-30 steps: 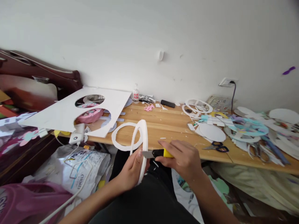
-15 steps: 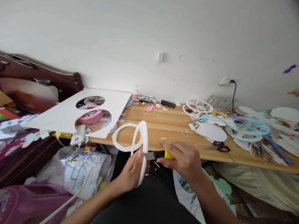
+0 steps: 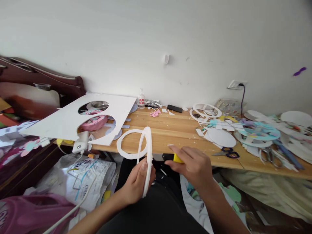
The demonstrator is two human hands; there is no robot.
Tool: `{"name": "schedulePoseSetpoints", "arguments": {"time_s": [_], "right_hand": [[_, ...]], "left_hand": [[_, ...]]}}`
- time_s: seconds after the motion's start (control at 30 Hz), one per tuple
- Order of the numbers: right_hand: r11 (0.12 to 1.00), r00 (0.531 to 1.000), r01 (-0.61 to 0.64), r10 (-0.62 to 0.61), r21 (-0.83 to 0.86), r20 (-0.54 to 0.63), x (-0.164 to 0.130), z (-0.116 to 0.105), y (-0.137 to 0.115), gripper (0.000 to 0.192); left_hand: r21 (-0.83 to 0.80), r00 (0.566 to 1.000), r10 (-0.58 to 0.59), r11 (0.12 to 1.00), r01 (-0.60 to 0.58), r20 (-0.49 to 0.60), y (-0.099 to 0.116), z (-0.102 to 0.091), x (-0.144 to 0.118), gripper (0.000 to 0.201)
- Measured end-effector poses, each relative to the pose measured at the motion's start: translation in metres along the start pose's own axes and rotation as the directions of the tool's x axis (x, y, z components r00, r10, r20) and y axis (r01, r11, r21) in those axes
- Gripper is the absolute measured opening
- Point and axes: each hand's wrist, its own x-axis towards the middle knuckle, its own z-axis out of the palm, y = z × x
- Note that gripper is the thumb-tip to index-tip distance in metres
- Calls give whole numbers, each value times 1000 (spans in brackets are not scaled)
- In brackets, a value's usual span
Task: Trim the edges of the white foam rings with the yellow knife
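The left hand (image 3: 136, 182) grips a white foam ring (image 3: 147, 152) edge-on above the lap, just before the wooden table (image 3: 170, 130). The right hand (image 3: 195, 165) clasps a yellow-and-black utility knife (image 3: 173, 158) against the ring's rim.

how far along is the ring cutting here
Done: one foam ring lies flat on the table, and the white board shows cut-out circles. In hand: the left hand holds a second ring upright, the right hand puts the yellow utility knife to its edge. Left: trimming that ring.
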Motion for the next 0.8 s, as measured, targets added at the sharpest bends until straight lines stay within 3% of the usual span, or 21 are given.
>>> {"name": "schedulePoseSetpoints", "arguments": {"time_s": [0.1,0.3,0.53,0.8], "right_hand": [[999,999,-33,34,21,-29,-3,-2,2,43],[989,998,52,-54,142,14,6,-10,-29,53],[1000,1000,-1,1,-10,-18,1,-10,-5,41],[989,996,39,-51,143,79,5,-12,-20,51]], "left_hand": [[-12,1000,-3,1000,3,-13,-1,0,0,42],[137,993,-52,988,66,-106,16,2,3,48],[11,999,-43,999,43,-1,4,1,-3,43],[87,997,-69,994,66,36,7,-4,-4,45]]}}
